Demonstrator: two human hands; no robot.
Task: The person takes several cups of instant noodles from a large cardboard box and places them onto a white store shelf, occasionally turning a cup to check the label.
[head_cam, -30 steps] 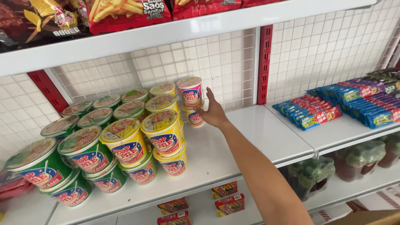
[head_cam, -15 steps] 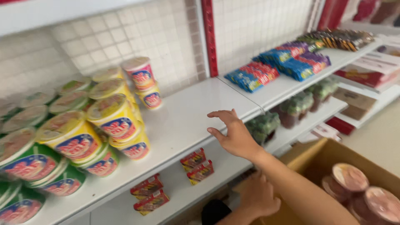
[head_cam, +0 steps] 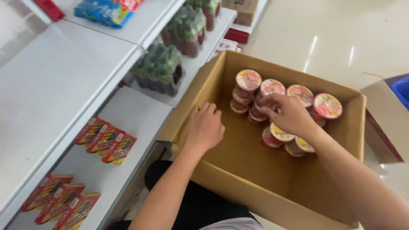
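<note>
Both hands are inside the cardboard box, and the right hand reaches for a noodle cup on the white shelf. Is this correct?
Not quite. In the head view the right hand reaches for a noodle cup inside the cardboard box, not on the white shelf. The left hand is inside the box too.

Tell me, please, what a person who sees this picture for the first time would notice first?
First, the open cardboard box on the floor, with stacked noodle cups along its far side. Both hands are inside it: the right hand reaches onto the cups, and the left hand rests by the box's left wall. To the left, white shelves carry flat red packets.
</note>
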